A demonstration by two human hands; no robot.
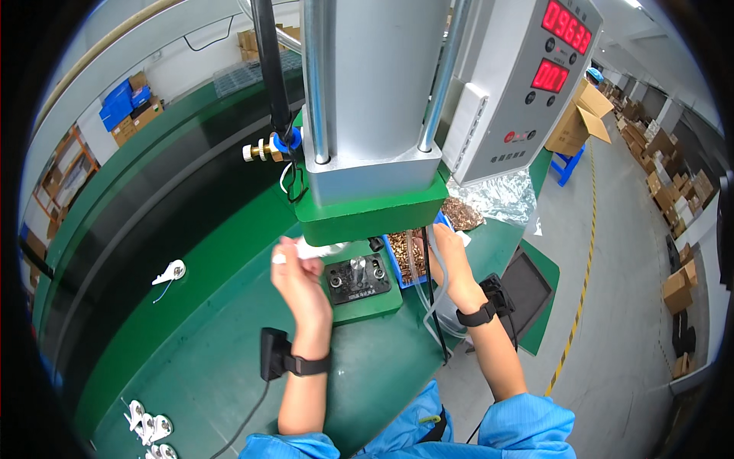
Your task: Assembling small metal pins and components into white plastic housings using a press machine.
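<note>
My left hand [297, 269] is closed on a white plastic part [317, 249], just left of the press's black fixture plate [356, 278]. A round metal post stands up from that plate. At the right side of the press, my right hand [453, 264] is over the edge of a blue bin [404, 280] of small copper-coloured pieces [409, 251]. Its fingers are partly hidden behind the press and hoses, so their grip does not show. The green press head [375, 218] hangs above the fixture.
A grey control box [527, 99] with red digits stands right of the press. Clear bags [497, 200] lie below it. Hoses [434, 306] run beside my right hand. One white part [173, 271] rests on the green belt; several more [149, 423] lie at lower left.
</note>
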